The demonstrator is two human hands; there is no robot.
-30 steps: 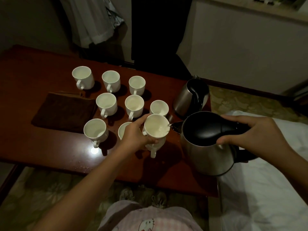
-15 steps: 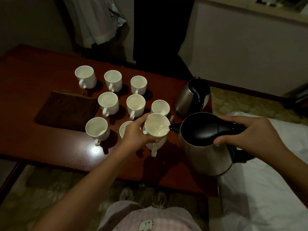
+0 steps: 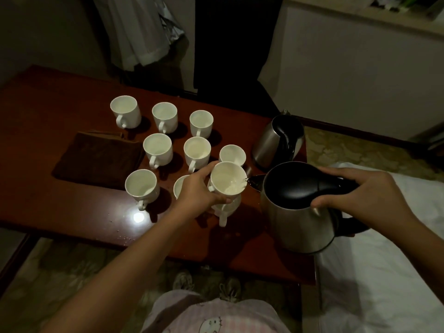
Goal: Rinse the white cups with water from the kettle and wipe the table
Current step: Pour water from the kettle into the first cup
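My left hand [image 3: 199, 193] grips a white cup [image 3: 228, 179] and holds it above another white cup [image 3: 225, 210] that stands on the red-brown table [image 3: 60, 203]. My right hand [image 3: 360, 200] grips the black handle of a steel kettle [image 3: 298, 212], tilted to the left. Its spout touches the held cup's rim and water runs into the cup. Several more white cups [image 3: 157, 149] stand upright in rows on the table. A dark brown cloth [image 3: 98, 159] lies flat to their left.
A second steel kettle [image 3: 276, 143] stands at the table's far right corner. White bedding [image 3: 384, 272] lies to the right of the table. Clothes hang behind the table. Water drops and a light glare mark the table's near edge. My feet show below it.
The pouring goes on and water now shows in the held cup. Both hands, the cup and the kettle have hardly moved.
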